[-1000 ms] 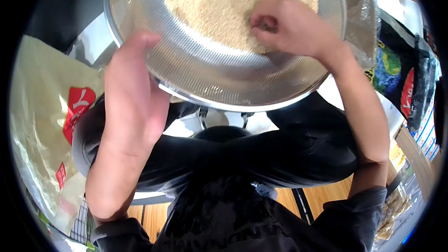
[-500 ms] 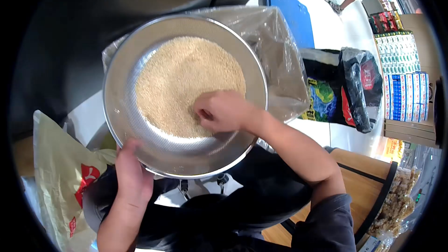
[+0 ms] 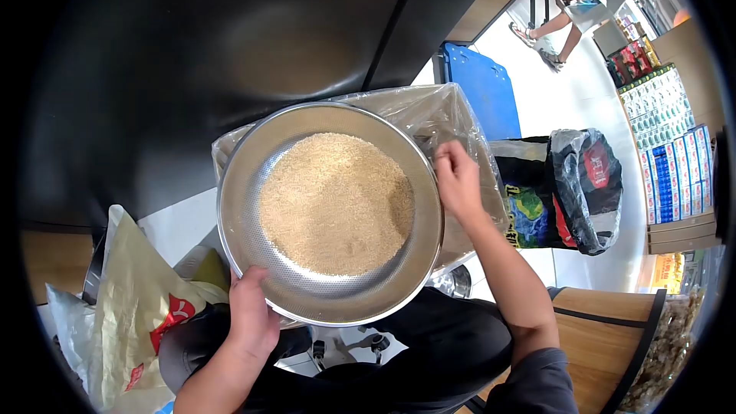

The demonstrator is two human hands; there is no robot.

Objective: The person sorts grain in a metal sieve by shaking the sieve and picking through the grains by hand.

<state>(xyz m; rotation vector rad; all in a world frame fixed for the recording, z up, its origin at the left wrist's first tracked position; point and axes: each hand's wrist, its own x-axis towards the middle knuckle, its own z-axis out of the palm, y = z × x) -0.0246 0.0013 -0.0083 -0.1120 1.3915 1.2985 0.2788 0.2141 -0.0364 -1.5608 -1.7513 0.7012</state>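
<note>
A wide round metal sieve (image 3: 330, 307) with a shiny rim holds a flat heap of small pale tan grain (image 3: 333, 199). There is a darker hollow in the heap on its right side. My left hand (image 3: 253, 307) grips the sieve's rim at the lower left, thumb over the edge. Just outside the right rim is my right hand (image 3: 458, 180), its fingers curled together; whatever they may hold is hidden. Below the sieve and that hand lies a box or bin lined with a clear plastic bag (image 3: 468, 146), its contents mostly covered.
To the left stands a yellowish sack with red marks (image 3: 126, 314). A blue panel (image 3: 483, 92) and a black printed bag (image 3: 586, 184) are on the right. Beyond them are stacked boxed goods (image 3: 678, 176), a wooden counter (image 3: 606, 337) and a person's legs (image 3: 556, 34).
My right hand has left the grain and moved right, past the rim. The sieve and my left hand appear lower and further right as the view shifted.
</note>
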